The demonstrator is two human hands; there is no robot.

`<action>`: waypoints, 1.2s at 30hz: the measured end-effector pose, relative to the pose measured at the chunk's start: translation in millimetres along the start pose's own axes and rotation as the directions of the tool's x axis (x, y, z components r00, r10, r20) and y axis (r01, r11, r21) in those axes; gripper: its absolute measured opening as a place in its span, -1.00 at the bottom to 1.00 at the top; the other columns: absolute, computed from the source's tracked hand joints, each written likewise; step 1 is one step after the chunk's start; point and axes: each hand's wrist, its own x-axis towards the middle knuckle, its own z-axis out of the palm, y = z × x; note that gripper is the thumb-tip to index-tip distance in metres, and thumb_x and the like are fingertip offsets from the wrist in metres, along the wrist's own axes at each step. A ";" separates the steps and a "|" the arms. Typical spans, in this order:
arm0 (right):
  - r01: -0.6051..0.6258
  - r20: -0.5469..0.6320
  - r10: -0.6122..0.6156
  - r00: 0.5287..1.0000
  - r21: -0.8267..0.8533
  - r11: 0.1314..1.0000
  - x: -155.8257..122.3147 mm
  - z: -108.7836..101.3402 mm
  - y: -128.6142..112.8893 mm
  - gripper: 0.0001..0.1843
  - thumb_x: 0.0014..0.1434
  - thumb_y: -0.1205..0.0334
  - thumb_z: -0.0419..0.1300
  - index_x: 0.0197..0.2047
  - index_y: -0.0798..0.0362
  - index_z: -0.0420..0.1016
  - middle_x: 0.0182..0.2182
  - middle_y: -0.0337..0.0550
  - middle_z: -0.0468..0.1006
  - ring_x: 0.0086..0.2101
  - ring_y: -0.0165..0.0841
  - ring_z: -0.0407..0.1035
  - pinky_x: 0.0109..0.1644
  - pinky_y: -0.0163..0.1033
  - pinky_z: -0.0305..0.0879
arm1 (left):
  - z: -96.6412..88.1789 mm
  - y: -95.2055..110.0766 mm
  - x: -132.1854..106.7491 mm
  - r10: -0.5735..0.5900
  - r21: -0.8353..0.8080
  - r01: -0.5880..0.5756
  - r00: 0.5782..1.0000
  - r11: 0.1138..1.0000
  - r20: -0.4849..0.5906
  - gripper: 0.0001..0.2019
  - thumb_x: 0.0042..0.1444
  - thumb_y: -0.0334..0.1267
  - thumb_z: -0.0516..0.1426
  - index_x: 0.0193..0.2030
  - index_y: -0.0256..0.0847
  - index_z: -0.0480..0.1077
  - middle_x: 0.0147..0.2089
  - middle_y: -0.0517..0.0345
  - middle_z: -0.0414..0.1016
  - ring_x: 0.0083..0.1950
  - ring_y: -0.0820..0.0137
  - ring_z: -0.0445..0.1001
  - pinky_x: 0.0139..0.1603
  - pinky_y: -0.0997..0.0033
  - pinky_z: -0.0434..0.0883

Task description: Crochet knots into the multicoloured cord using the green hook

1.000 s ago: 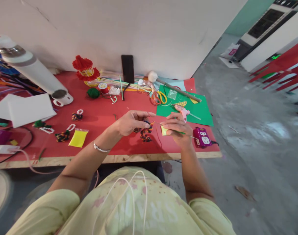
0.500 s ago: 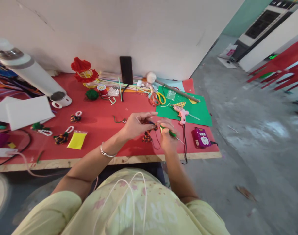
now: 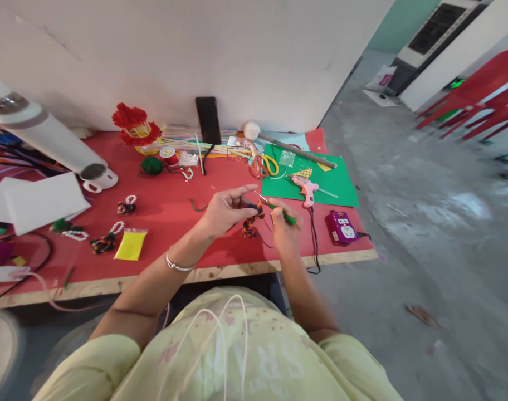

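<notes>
My left hand (image 3: 223, 210) pinches a small multicoloured yarn piece (image 3: 251, 219) in orange, black and red just above the red table (image 3: 170, 206). My right hand (image 3: 284, 227) is closed round a green-handled crochet hook (image 3: 279, 209), whose metal tip points up-left into the yarn. A dark strand of yarn trails from the piece down onto the table below my hands.
A pink glue gun (image 3: 304, 188) and scissors (image 3: 264, 165) lie on a green sheet (image 3: 337, 189). A purple power strip (image 3: 341, 228) sits near the table's right edge. Finished yarn-and-pearl pieces (image 3: 107, 239), a yellow packet (image 3: 131, 245), white paper (image 3: 40, 200), a flask (image 3: 49, 139) and a phone (image 3: 208, 120) lie further left and back.
My right hand left the yellow note, came in close to the yarn piece and turned the green hook so its tip points into the yarn. The left hand kept its pinch.
</notes>
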 end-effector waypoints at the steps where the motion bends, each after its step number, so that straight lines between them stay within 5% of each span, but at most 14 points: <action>1: -0.061 -0.001 0.061 0.998 0.029 0.998 -0.1 2.0 -0.8 -0.71 0.25 -0.14 0.34 -0.12 -0.16 0.73 -0.13 -0.18 0.78 -0.05 -0.22 0.63 0.21 0.01 0.51 | 0.6 -0.2 -0.3 0.008 -0.002 -0.008 1.000 1.000 -0.014 -0.30 -0.17 -0.42 0.50 0.21 -0.28 0.58 -0.33 0.10 0.71 -0.34 0.39 0.65 -0.24 0.42 0.56; 9: -0.276 0.051 0.271 0.961 0.214 0.937 6.8 12.1 -2.5 -0.68 0.13 -0.15 0.45 -0.17 -0.13 0.73 -0.19 -0.24 0.76 -0.13 -0.31 0.61 0.05 -0.15 0.53 | 1.8 -1.2 -0.8 -0.031 -0.028 0.030 0.998 0.999 -0.062 -0.27 -0.21 -0.37 0.53 0.20 -0.27 0.57 -0.32 0.09 0.73 -0.34 0.36 0.67 -0.27 0.43 0.57; 16: -0.453 0.226 0.393 0.891 0.437 0.777 15.0 13.6 -7.1 -0.59 -0.19 0.08 0.63 -0.23 -0.13 0.71 -0.30 -0.35 0.74 -0.26 -0.38 0.59 -0.06 -0.21 0.54 | 2.9 0.4 1.8 -0.081 -0.100 0.072 0.992 0.992 -0.093 -0.31 -0.25 -0.41 0.54 0.13 -0.23 0.61 -0.32 0.14 0.72 -0.37 0.42 0.64 -0.27 0.47 0.55; 36: -0.538 0.271 0.466 0.842 0.462 0.704 24.1 10.0 -4.2 -0.57 -0.25 0.24 0.61 -0.25 -0.09 0.66 -0.45 -0.41 0.71 -0.37 -0.40 0.59 -0.15 -0.23 0.53 | 10.7 2.5 11.8 -0.091 -0.108 0.074 0.982 0.991 -0.163 -0.46 -0.25 -0.33 0.56 -0.03 -0.23 0.66 -0.39 0.19 0.67 -0.37 0.46 0.60 -0.25 0.48 0.49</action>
